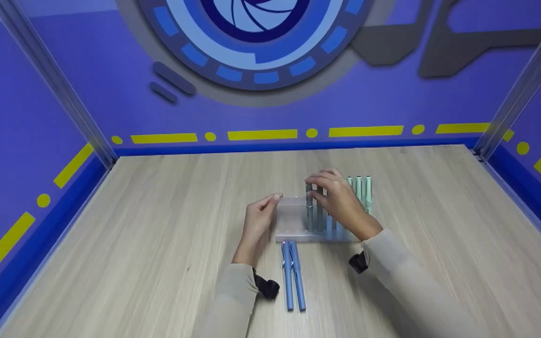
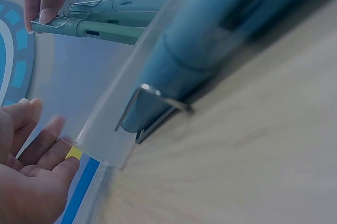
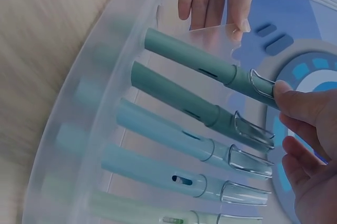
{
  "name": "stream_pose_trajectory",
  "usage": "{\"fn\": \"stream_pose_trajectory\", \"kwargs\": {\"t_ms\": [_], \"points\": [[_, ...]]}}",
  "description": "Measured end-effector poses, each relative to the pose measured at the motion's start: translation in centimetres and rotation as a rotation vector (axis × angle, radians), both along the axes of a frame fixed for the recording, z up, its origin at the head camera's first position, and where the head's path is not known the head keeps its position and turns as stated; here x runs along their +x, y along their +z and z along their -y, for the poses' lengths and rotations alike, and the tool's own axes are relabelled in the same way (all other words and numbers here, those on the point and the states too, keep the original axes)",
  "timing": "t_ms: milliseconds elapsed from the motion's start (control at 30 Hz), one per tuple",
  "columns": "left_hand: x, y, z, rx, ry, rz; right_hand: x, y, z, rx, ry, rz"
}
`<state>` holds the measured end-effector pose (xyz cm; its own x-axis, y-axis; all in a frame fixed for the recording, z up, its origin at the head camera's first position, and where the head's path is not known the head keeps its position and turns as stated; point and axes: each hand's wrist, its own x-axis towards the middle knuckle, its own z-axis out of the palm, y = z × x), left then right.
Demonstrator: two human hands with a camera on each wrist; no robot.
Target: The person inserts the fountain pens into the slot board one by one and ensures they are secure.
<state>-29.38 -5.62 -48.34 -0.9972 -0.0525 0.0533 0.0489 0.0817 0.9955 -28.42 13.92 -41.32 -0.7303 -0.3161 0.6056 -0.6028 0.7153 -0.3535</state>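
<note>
A frosted clear pen stand (image 1: 291, 216) holds a row of upright pens in dark green, light blue and pale green. My right hand (image 1: 338, 195) pinches the cap end of the leftmost dark green pen (image 3: 179, 53), whose lower end sits in the stand's base. Beside it stands a second dark green pen (image 3: 174, 92), then light blue pens (image 3: 158, 132) with wire clips. At the stand's upper left corner, my left hand (image 1: 258, 220) pinches the edge of the clear panel between thumb and fingers. Two blue pens (image 1: 294, 277) lie side by side on the table before the stand.
Pale green pens (image 1: 359, 188) fill the right end of the stand, partly behind my right hand. The wooden table (image 1: 158, 234) is bounded by blue printed walls (image 1: 78, 89) at the back and sides. Black camera mounts (image 1: 266, 285) hang at both wrists.
</note>
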Motion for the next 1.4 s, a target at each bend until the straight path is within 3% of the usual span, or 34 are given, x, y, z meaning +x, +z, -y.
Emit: {"fn": "stream_pose_trajectory", "kwargs": {"t_ms": [100,333,433,633,900,1400], "points": [[0.3,0.6,-0.1,0.001,-0.003,0.015,-0.2,-0.1,-0.1,0.008,-0.011,0.01],[2.5,3.5,-0.1,-0.027,-0.015,-0.001,-0.5,-0.1,-0.1,0.037,-0.043,0.04],[2.8,3.9,-0.1,-0.033,-0.012,-0.014,-0.6,-0.2,-0.1,0.04,-0.058,0.064],[2.5,3.4,0.0,-0.021,-0.016,-0.014,-0.8,-0.3,-0.1,0.041,-0.073,0.093],[0.0,0.0,0.0,-0.016,-0.003,0.002,-1.1,-0.8,-0.4,0.032,-0.063,0.051],[0.0,-0.2,0.2,0.009,-0.021,0.011,-0.9,-1.4,-0.6,0.031,-0.091,-0.006]]}}
